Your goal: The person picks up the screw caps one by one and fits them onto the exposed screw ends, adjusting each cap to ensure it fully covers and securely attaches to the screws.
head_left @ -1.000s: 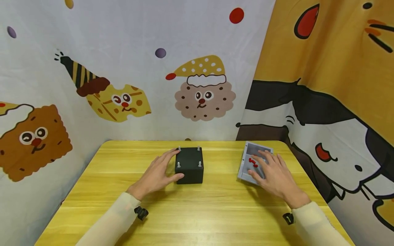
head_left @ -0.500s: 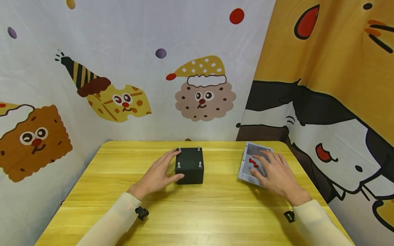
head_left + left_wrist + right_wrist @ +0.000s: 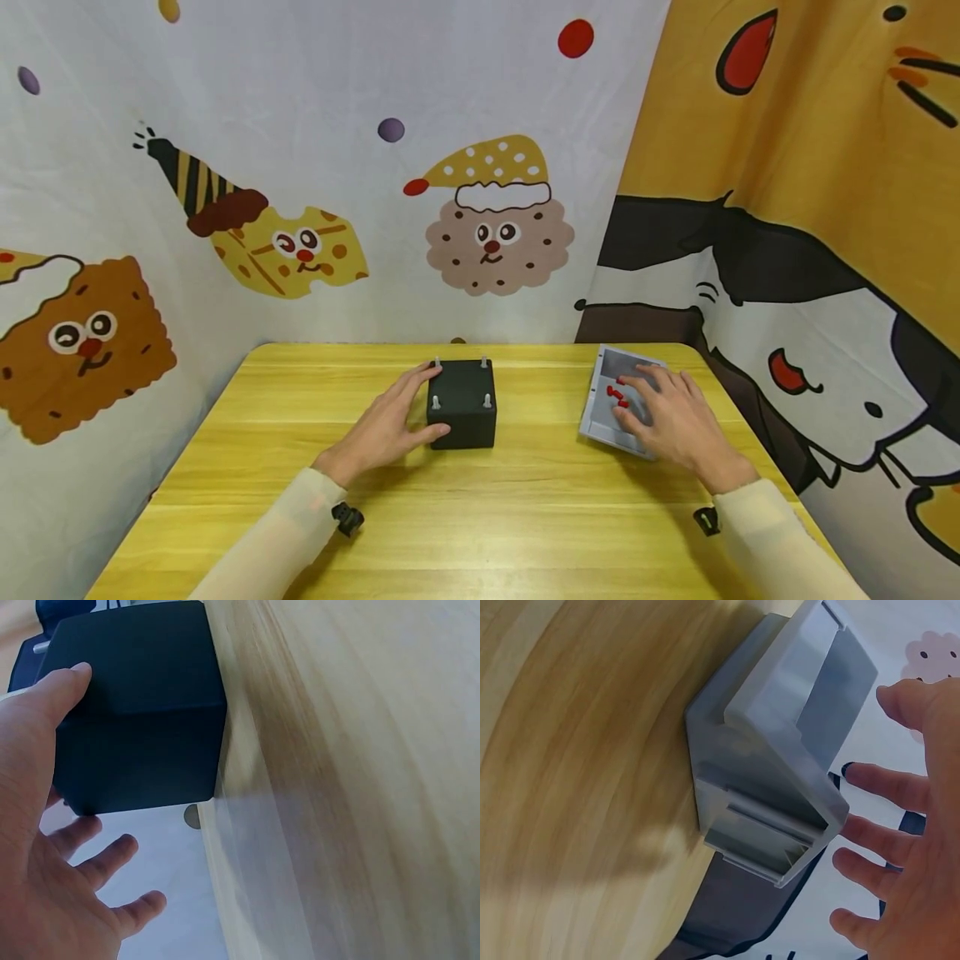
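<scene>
A black box (image 3: 461,385) stands on the table with upright pale pegs (image 3: 487,401) at its top corners. My left hand (image 3: 378,425) holds the box at its left side: the thumb lies against the near face, the index finger at the far left corner. In the left wrist view the thumb overlaps the black box (image 3: 142,667) and the other fingers spread free. To the right is a grey bin (image 3: 595,408) with several small red pieces (image 3: 618,396) inside. Over its right part hovers my right hand (image 3: 678,423), fingers loosely bent and holding nothing.
Both things stand on a yellow wood-grain table (image 3: 525,517), near its far edge. Behind it hangs a white curtain (image 3: 315,108) with cartoon prints, and at the right an orange one (image 3: 690,108). The grey bin (image 3: 772,720) shows a slotted outer wall in the right wrist view.
My right hand has shifted slightly right and away from me over the bin, uncovering another red piece. The left hand, the box and the bin stay in place.
</scene>
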`<state>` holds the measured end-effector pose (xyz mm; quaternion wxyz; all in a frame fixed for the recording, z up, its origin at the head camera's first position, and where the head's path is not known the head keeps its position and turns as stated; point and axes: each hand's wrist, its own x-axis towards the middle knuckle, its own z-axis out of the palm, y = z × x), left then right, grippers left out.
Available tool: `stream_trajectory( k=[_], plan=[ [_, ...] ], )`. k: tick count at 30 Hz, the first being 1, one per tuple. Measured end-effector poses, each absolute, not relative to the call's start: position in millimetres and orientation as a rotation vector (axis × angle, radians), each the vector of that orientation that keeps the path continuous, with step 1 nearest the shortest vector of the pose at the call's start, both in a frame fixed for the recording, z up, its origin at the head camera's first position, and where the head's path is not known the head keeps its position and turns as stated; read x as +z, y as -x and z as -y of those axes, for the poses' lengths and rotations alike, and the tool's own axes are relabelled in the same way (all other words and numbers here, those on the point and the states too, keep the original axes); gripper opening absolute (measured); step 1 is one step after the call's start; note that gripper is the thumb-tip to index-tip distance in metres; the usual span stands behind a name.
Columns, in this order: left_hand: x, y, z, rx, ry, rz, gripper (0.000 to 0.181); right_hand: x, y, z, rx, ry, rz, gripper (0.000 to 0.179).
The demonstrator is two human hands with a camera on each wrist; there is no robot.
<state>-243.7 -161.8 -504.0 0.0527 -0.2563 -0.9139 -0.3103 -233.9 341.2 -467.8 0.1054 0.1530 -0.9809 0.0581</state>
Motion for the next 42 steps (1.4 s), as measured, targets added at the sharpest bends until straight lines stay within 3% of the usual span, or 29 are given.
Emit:
stream_trajectory(
  k=[19,42],
  plan=[
    [-503,242,161,-0.981,0.792,2.778,0.095,-469,245,-344,0.138,-0.487,2.858,0.042],
    [-501,241,162,-0.996,0.744,2.835,0.099,-471,271,-348,0.151,-0.49,2.918,0.041]
  ],
)
